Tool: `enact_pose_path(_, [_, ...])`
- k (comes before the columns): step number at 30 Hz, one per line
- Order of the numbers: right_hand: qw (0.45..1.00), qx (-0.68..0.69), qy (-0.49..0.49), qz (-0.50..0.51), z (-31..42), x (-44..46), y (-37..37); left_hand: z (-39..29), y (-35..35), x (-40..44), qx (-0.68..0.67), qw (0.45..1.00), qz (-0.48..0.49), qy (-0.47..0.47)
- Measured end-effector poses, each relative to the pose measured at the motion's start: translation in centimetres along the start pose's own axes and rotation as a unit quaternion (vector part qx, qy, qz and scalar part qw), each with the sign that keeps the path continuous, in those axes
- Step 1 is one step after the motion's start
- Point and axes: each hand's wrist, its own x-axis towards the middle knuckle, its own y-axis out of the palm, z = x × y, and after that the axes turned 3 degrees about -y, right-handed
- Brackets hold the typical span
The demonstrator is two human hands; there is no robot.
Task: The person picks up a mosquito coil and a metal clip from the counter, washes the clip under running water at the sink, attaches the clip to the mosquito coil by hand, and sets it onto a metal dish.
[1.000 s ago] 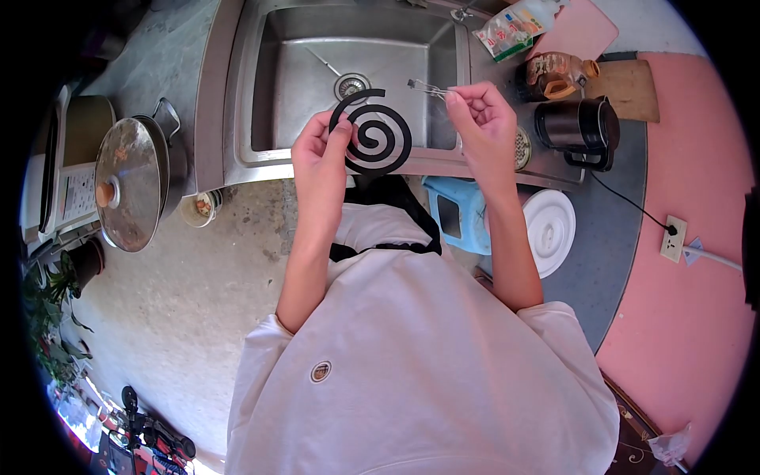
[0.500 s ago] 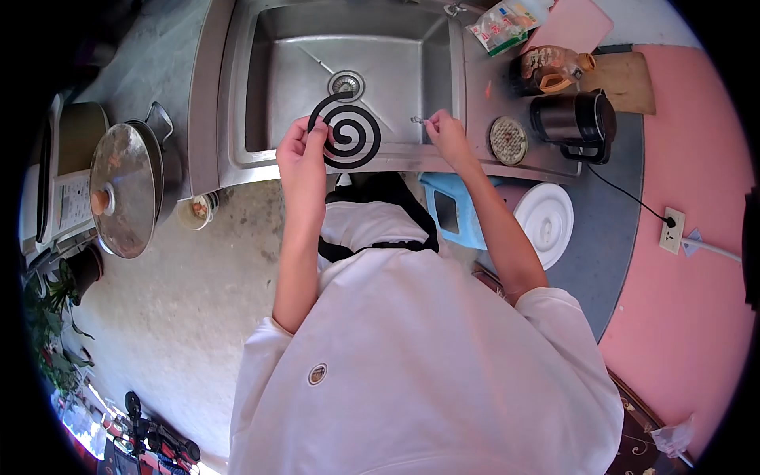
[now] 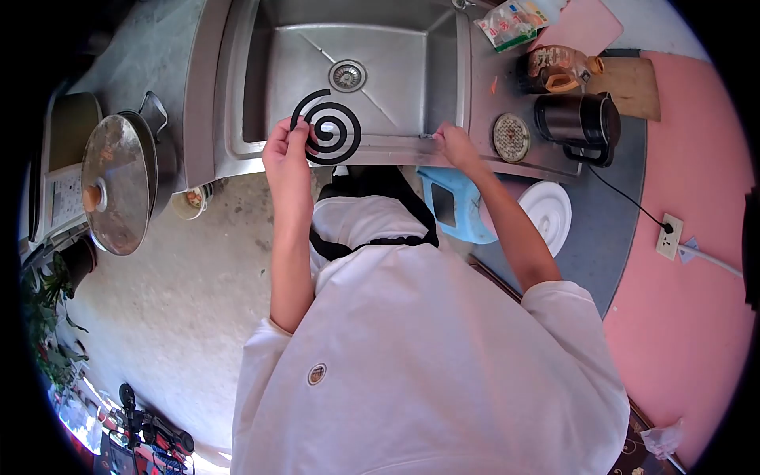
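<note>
My left hand (image 3: pixel 286 144) pinches the outer turn of a black mosquito coil (image 3: pixel 346 150) between thumb and fingers, above the front edge of the steel sink (image 3: pixel 261 150). My right hand (image 3: pixel 456 146) is closed at the sink's front right corner. From its fingertips pokes a small, shiny metal piece (image 3: pixel 427 136), too small to make out exactly. Just right of that hand, a round tin with a mesh-like top (image 3: pixel 511 138) rests on the counter.
To the right stand a black electric kettle (image 3: pixel 576 127), a brown jug-like bottle (image 3: pixel 554 70) and a printed packet (image 3: pixel 511 25). A lidded pot (image 3: pixel 119 186) stands on the left. Below the counter are a blue stool (image 3: pixel 451 207) and a white round lid (image 3: pixel 546 218).
My left hand has shifted a little left with the coil. My right hand has come slightly right and closer to my body, so the hands are further apart. The view has moved slightly.
</note>
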Motion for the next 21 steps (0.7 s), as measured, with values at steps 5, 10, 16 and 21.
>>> enact_pose_path(5, [0.999, -0.015, -0.008, 0.045, 0.8, 0.6, -0.9, 0.1, 0.1, 0.2, 0.002, 1.000, 0.010, 0.003])
enact_pose_path(10, [0.999, 0.037, 0.002, -0.022, 1.6, 1.1, -2.0, 0.0, 0.4, 0.0, 0.001, 1.000, 0.010, 0.000])
enact_pose_path(16, [0.921, 0.380, 0.005, -0.087, 10.4, 2.3, -9.1, 0.6, 1.0, -0.2, 0.046, 0.999, 0.018, 0.022])
enact_pose_path(21, [0.919, 0.389, -0.053, -0.047, 17.6, 0.0, -12.1, 0.7, 2.0, -0.4, 0.065, 0.996, 0.019, 0.050])
